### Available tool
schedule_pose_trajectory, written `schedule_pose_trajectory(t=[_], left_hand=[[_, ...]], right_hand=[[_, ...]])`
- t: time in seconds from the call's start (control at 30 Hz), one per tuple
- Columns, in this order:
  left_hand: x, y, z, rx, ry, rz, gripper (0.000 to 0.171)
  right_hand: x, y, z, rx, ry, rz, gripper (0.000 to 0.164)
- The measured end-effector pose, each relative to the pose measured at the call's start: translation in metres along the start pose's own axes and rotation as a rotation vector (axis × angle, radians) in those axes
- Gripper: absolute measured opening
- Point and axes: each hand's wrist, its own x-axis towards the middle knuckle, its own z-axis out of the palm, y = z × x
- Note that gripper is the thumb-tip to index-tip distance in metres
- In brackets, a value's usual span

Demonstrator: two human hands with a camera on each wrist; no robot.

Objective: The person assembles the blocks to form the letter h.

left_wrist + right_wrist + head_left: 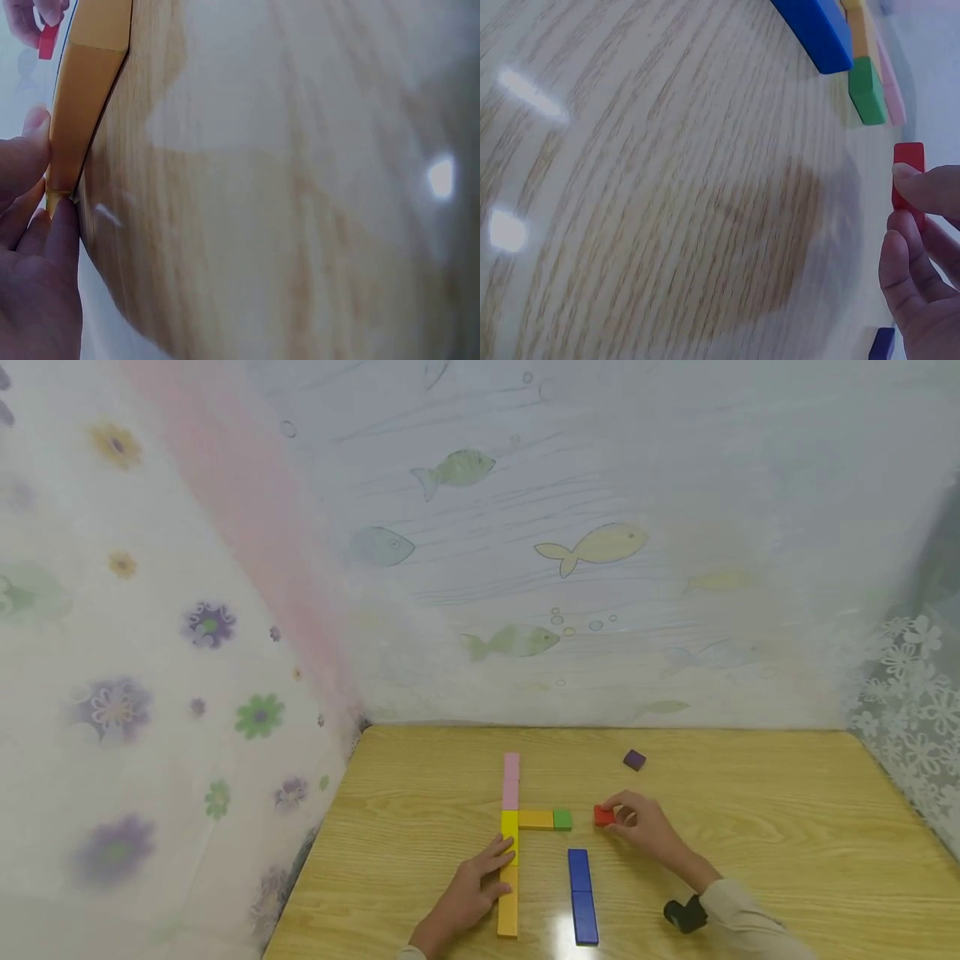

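Observation:
A red block is pinched between thumb and fingers of my right hand, right of a small green block and apart from it. My left hand rests against a straight column, its fingers on a yellow block and its thumb at an orange block. Two pink blocks continue that column at the far end. From the yellow part an orange block juts right, with the green block at its end. In the right wrist view the red block shows between the fingertips.
Two blue blocks lie end to end between the hands. Behind the right hand is a small dark purple block. Near the right sleeve lies a black object. Patterned sheets hang behind and beside the wooden table.

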Motion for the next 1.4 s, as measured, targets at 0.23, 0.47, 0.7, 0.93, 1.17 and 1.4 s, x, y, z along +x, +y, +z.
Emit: schedule_pose_trajectory(t=[0.23,0.47,0.7,0.93,1.17,1.4], left_hand=[[0.0,-0.002,0.0,0.001,0.001,0.007,0.048],[-0.001,-0.002,0.001,-0.002,-0.001,0.017,0.048],[0.0,-0.001,0.0,0.013,0.006,0.037,0.047],[0.001,-0.002,0.0,0.013,0.007,0.032,0.047],[0.0,-0.002,0.0,0.004,0.003,0.014,0.047],[0.0,-0.001,0.0,0.018,0.008,0.015,0.047]], right_hand=[[0.004,-0.001,0.01,0.002,-0.028,0.008,0.025],[0.009,-0.001,0.018,0.014,-0.052,0.037,0.024],[0.012,-0.001,0.025,0.026,-0.075,0.036,0.023],[0.015,0.001,0.031,0.033,-0.096,0.035,0.023],[0.015,0.001,0.034,0.018,-0.103,0.039,0.025],[0.015,-0.001,0.034,-0.002,-0.12,0.047,0.028]])
